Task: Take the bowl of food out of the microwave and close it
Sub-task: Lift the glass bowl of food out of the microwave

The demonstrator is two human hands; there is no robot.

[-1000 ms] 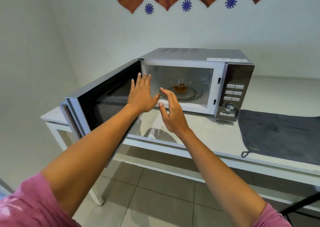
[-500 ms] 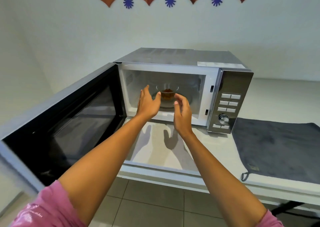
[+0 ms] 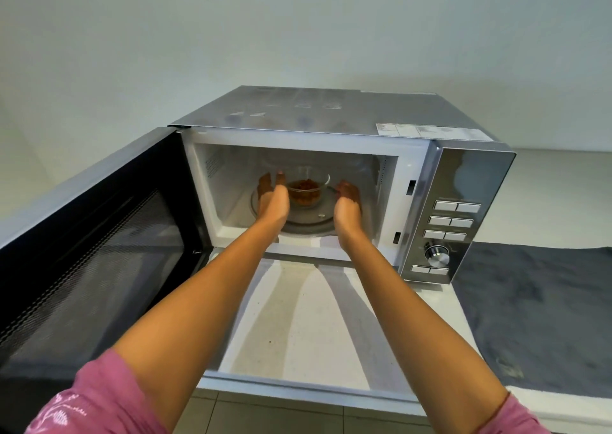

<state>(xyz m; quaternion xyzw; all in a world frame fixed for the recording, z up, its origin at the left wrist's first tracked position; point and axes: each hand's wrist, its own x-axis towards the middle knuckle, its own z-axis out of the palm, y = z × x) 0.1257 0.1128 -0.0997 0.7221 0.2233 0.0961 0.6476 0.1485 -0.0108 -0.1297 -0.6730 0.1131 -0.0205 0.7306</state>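
Note:
A silver microwave (image 3: pixel 314 109) stands on a white table (image 3: pixel 298 321) with its door (image 3: pixel 99 234) swung wide open to the left. Inside, a small clear glass bowl (image 3: pixel 306 190) with orange-brown food sits on the glass turntable (image 3: pixel 308 225). Both my hands are inside the cavity. My left hand (image 3: pixel 272 198) is at the bowl's left side, fingers spread and close to the rim. My right hand (image 3: pixel 347 203) is to the bowl's right with a small gap. Neither hand holds the bowl.
The control panel (image 3: pixel 453 221) with buttons and a dial is on the microwave's right. A dark grey cloth (image 3: pixel 536 311) lies on the table to the right. The open door blocks the left side. A wall stands close behind.
I have come closer to the microwave. Both hands moved from in front of the opening into the cavity and spread apart to either side of the bowl.

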